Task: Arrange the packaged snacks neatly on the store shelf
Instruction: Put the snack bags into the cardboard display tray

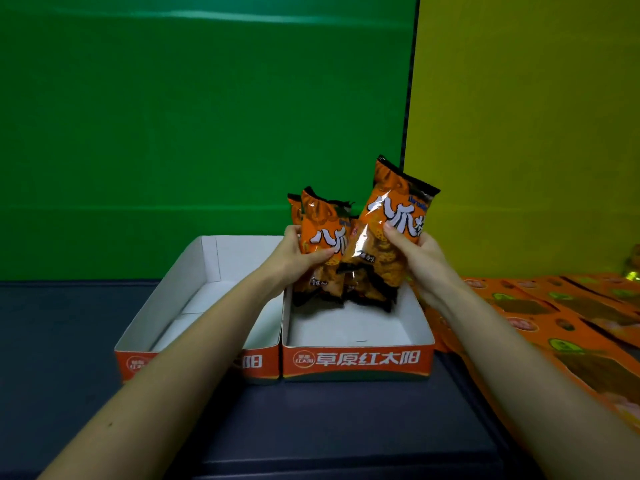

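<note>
Just right of centre in the frame, we hold two orange bags above the far end of the right tray (356,362); our left hand (298,254) grips the left bag (323,233), thumb across its front; our right hand (415,251) grips the right bag (398,202), which sits higher and leans right; other bags (367,289) stand crowded below them at the tray's far end.

We judge the step to be seating these two upright in the row, with much of the task left; the next move calls for lowering each bag face forward without toppling those standing.

Low white walls bound the row on each side; white floor shows toward the near wall, room for more. Just beside it, the left tray (180,271) shows white floor under our left forearm; flat packs (554,327) crowd the lower right, close under our right forearm.
</note>
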